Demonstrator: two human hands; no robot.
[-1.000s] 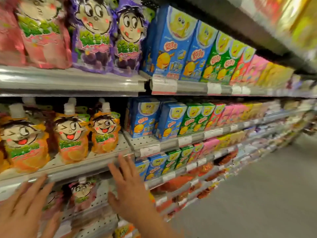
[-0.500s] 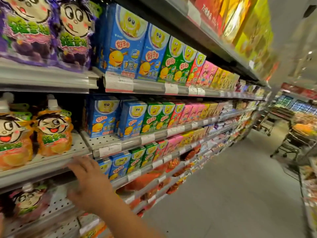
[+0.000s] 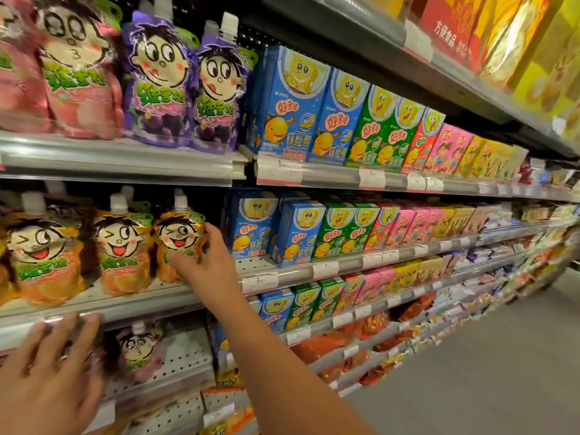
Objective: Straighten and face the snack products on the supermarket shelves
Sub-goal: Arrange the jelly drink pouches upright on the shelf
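Orange cartoon-face jelly pouches stand in a row on the middle shelf (image 3: 131, 304). My right hand (image 3: 211, 262) grips the rightmost orange pouch (image 3: 179, 237), thumb across its front and fingers round its right side. My left hand (image 3: 47, 372) is spread with straight fingers, the fingertips against the front rail of that shelf at the lower left. Two more orange pouches (image 3: 120, 249) stand to the left. Blue snack boxes (image 3: 251, 227) stand just right of the held pouch.
Pink and purple pouches (image 3: 160, 86) fill the shelf above, followed by blue, green and pink boxes (image 3: 370, 127). A pouch (image 3: 138, 350) sits on the perforated shelf below. Rows of boxes run off to the right, and the grey aisle floor (image 3: 486, 372) lies at the right.
My right hand rose from the shelf rail and took hold of the rightmost orange pouch. My left hand came back into view at the rail. The camera swung back left toward the pouches.
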